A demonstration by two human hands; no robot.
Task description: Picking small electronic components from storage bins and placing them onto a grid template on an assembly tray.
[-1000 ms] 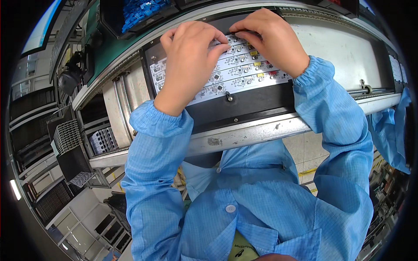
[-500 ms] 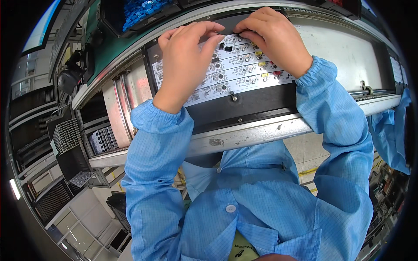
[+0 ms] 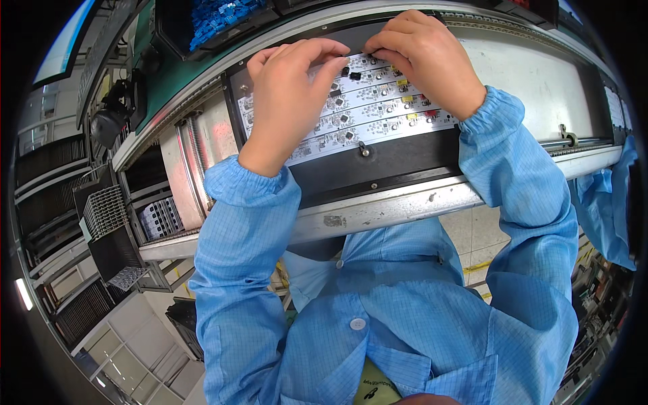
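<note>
A white circuit board panel (image 3: 378, 101), divided into long strips and dotted with small parts, lies in a black carrier frame (image 3: 405, 158). My left hand (image 3: 287, 98) reaches over its left part, thumb and index finger curled toward each other at the far edge; anything between the tips is too small to make out. Two small black components (image 3: 355, 76) are on the board just below those fingertips. At the far edge, right of centre, my right hand (image 3: 428, 57) pinches down near a small dark part, its fingertips partly hiding it. Yellow parts (image 3: 407, 99) sit along the strips.
The carrier rests on a metal rail track (image 3: 378, 206) with a metal plate (image 3: 526, 74) to its right. Beyond the rail, a black bin holds blue parts (image 3: 219, 20). Racks with boards (image 3: 162, 217) stand at the left. A metal clip (image 3: 364, 151) sticks up from the frame.
Both hands stay nearly in place. My right fingertips have shifted very slightly left, and the carrier with its board appears a touch farther right.
</note>
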